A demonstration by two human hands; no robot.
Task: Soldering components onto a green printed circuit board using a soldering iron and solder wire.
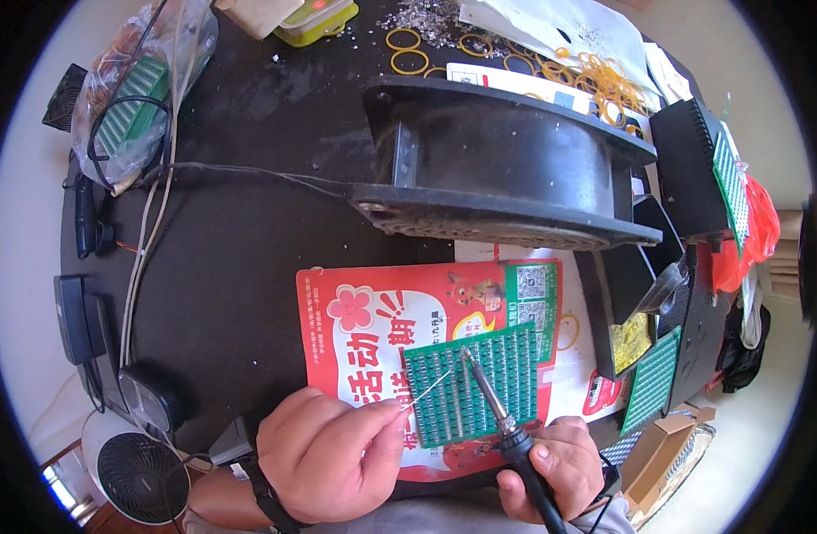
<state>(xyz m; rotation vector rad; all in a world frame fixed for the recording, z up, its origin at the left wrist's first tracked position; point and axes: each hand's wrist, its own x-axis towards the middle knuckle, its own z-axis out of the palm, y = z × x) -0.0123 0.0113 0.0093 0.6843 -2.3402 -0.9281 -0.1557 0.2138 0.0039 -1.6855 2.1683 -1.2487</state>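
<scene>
My left hand (333,454) pinches a thin strand of solder wire (433,389), its far end reaching toward the middle of a green circuit board (444,414). A soldering iron (526,458) with a black handle is gripped in my right hand (564,467). Its metal tip meets the board's upper middle, close to the wire's end; whether the two touch is too small to tell. Rows of small components cover the board, which lies tilted on a red printed sheet (324,343).
A large black fan (506,147) stands beyond the board, with yellow rings (604,76) behind it. Right are a soldering stand with yellow sponge (634,343) and another green board (653,381). Left are cables (134,294) and a plastic bag (141,89) holding boards.
</scene>
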